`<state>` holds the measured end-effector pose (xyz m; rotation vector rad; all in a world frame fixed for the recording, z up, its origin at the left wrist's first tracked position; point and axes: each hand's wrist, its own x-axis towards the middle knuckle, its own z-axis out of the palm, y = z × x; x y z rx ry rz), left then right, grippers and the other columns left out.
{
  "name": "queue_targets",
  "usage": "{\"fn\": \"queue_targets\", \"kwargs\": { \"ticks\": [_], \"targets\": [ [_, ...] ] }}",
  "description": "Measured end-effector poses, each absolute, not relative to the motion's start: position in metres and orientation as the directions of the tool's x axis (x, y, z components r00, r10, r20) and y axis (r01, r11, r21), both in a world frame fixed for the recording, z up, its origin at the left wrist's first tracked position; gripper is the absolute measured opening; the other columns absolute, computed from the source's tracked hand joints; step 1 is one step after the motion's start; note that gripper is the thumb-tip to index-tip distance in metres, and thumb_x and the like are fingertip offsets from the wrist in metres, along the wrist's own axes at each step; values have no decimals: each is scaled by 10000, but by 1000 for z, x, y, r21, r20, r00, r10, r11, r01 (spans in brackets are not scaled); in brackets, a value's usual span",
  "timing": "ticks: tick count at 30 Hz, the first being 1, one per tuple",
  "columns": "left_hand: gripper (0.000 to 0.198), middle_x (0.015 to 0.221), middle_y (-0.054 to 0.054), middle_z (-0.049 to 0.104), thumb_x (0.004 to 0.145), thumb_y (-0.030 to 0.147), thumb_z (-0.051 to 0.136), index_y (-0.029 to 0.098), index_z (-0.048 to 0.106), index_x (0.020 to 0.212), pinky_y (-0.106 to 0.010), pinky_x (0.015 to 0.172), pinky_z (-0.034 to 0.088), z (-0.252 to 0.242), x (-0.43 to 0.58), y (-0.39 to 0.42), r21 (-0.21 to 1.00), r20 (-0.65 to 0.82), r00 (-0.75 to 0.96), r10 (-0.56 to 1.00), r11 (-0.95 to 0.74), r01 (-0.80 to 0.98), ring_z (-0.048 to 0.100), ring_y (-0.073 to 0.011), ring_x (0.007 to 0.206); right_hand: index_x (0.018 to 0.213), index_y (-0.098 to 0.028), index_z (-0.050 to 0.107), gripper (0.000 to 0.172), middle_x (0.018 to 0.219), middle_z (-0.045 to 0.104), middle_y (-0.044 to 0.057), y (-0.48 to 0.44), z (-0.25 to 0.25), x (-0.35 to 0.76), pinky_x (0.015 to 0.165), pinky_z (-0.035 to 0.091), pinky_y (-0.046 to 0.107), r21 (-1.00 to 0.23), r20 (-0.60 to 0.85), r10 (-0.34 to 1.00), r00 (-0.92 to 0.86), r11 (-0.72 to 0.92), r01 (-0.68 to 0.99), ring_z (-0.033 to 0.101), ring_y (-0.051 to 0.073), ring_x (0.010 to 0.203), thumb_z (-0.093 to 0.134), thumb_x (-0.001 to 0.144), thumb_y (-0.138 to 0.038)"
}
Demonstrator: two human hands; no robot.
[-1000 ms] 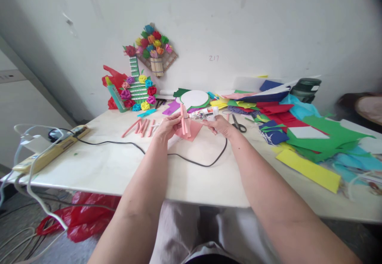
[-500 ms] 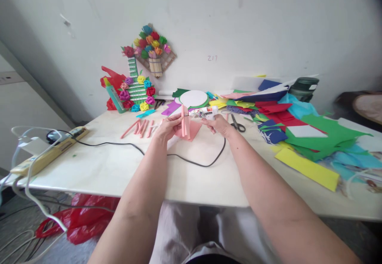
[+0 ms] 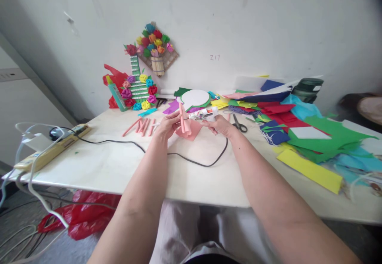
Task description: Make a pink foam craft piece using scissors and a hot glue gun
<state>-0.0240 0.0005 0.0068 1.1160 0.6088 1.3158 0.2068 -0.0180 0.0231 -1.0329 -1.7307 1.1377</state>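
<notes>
Above the table, the left hand pinches a partly rolled paper, while the right hand grasps a glue gun, its nozzle at the paper; whether they touch, I cannot tell. Beneath lies a pink sheet, with rolls to the left and scissors just beside the right hand.

A pale grey wall, faintly scuffed, rises behind the far edge of the whitish tabletop and carries small handwritten characters. Beyond the left edge stands a white panel with a grey strip. Grey floor shows below the near left corner. The light is soft, dimmer toward the wall's left side.
</notes>
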Motion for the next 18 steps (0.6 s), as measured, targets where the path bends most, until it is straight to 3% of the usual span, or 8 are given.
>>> {"fn": "queue_targets", "kwargs": {
  "ticks": [13, 18],
  "targets": [
    [335, 739, -49, 688, 626, 172, 729, 127, 684, 955, -222, 545, 495, 7, -28, 1, 887, 235, 144, 961, -151, -437, 612, -116, 572, 655, -132, 545, 318, 419, 438, -52, -18, 24, 209, 326, 270, 205, -929, 147, 892, -427, 273, 250, 363, 54, 319, 704, 638, -407],
    [294, 735, -47, 685, 632, 176, 726, 124, 691, 920, -219, 550, 486, 8, -28, 0, 891, 239, 158, 958, -152, -427, 603, -109, 569, 588, -143, 508, 334, 406, 431, -46, -19, 25, 207, 324, 273, 209, -923, 159, 901, -403, 281, 263, 359, 54, 312, 705, 639, -408]
  ]
}}
